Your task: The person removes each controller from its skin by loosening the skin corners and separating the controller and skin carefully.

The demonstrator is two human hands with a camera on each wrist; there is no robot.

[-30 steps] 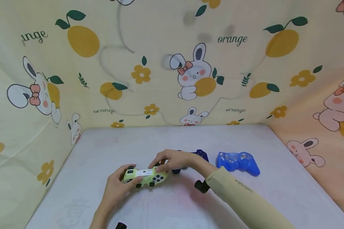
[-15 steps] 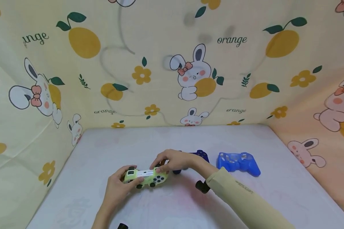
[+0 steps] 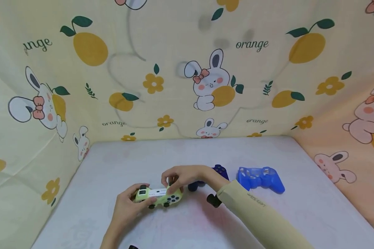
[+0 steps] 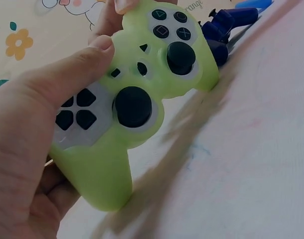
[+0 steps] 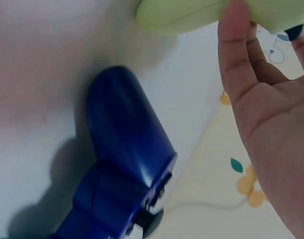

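A white game controller [image 3: 157,193] sits in a light green silicone sleeve [image 4: 102,181], its black sticks and buttons showing through the openings. My left hand [image 3: 126,205] grips its left end, thumb across the face and fingers behind, as the left wrist view shows. At the far end, my right hand [image 3: 188,175] pinches the sleeve's top edge by the shoulder buttons between thumb and bent fingers. The right wrist view shows a digit of my right hand [image 5: 271,114] against the green sleeve; the other fingertips are partly hidden behind it.
A dark blue controller [image 5: 127,124] lies on the white table [image 3: 187,226] just past my right hand, partly covered by it in the head view. Right of that lies a bright blue silicone sleeve [image 3: 261,178]. A rabbit-print cloth [image 3: 174,86] walls the table's back and sides.
My right fingers have drawn up and curled more at the sleeve's top edge, and the right thumb has shifted slightly left. My left hand keeps the same grip on the controller.
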